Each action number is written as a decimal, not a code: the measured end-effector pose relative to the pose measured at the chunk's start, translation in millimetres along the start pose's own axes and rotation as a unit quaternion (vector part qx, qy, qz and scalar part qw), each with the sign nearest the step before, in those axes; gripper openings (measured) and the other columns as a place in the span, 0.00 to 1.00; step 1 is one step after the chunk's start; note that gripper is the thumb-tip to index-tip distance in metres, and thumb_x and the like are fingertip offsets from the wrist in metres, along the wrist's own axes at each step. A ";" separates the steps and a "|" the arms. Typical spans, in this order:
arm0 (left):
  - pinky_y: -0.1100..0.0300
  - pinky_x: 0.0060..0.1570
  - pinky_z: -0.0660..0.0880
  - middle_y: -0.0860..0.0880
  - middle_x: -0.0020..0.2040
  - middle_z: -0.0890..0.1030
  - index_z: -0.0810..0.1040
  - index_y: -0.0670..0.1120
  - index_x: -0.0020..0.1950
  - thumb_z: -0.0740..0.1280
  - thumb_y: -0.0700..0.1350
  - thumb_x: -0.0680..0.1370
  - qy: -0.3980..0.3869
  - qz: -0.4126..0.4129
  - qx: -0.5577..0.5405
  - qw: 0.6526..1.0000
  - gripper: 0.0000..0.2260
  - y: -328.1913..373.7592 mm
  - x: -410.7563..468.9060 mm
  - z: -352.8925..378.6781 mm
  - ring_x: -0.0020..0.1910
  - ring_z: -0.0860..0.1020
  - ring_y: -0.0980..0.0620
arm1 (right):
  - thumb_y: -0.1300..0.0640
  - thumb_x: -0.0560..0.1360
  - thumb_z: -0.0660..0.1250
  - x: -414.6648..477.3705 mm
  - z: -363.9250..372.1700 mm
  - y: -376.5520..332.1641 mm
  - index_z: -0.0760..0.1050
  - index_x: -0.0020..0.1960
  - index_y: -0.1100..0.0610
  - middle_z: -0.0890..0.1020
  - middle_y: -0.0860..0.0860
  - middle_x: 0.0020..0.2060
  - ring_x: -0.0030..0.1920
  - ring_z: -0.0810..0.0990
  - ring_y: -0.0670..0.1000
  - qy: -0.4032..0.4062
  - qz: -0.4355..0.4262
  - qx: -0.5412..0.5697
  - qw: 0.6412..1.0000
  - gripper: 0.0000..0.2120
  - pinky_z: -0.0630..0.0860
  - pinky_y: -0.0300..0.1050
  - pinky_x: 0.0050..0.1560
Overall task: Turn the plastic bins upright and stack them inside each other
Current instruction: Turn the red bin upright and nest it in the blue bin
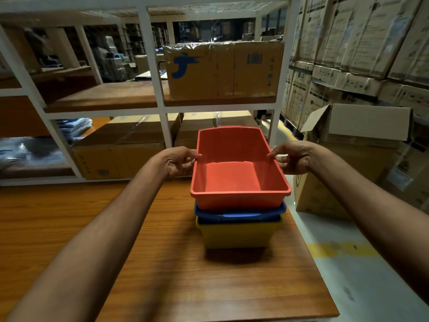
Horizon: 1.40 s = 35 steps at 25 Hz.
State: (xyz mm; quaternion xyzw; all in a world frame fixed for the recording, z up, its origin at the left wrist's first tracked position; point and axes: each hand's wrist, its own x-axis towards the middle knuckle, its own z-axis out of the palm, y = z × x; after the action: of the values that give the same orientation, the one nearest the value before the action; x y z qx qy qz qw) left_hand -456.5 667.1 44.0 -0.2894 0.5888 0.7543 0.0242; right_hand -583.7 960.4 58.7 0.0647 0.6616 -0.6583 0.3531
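A red plastic bin (234, 177) stands upright, seated in a blue bin (241, 214), which sits inside a yellow bin (239, 235). The stack rests on a wooden table (139, 252) near its right edge. My left hand (178, 162) pinches the red bin's left rim. On the opposite side, my right hand (291, 159) pinches the right rim. The red bin is empty inside and tips slightly, its far end higher. Only the rim of the blue bin shows.
A white shelf rack (160, 110) with cardboard boxes (222, 70) stands just behind the table. An open carton (357, 159) sits on the floor to the right, with stacked cartons (359, 54) behind. The table's right edge (311, 252) drops to grey floor with a yellow line.
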 end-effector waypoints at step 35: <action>0.55 0.55 0.82 0.56 0.62 0.80 0.72 0.59 0.73 0.74 0.43 0.78 0.276 0.315 0.055 0.907 0.27 -170.1 -178.4 23.7 0.56 0.82 0.60 | 0.72 0.68 0.76 -111.9 45.5 133.3 0.76 0.64 0.47 0.83 0.50 0.57 0.54 0.83 0.46 -0.166 -0.354 -0.151 0.908 0.31 0.81 0.42 0.55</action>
State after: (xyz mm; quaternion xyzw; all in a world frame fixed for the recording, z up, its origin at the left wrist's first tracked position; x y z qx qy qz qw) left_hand -253.7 794.7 -18.5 -0.2836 0.6731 0.5792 -0.3619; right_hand -409.9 977.8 15.7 -0.3382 0.6641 -0.6336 0.2076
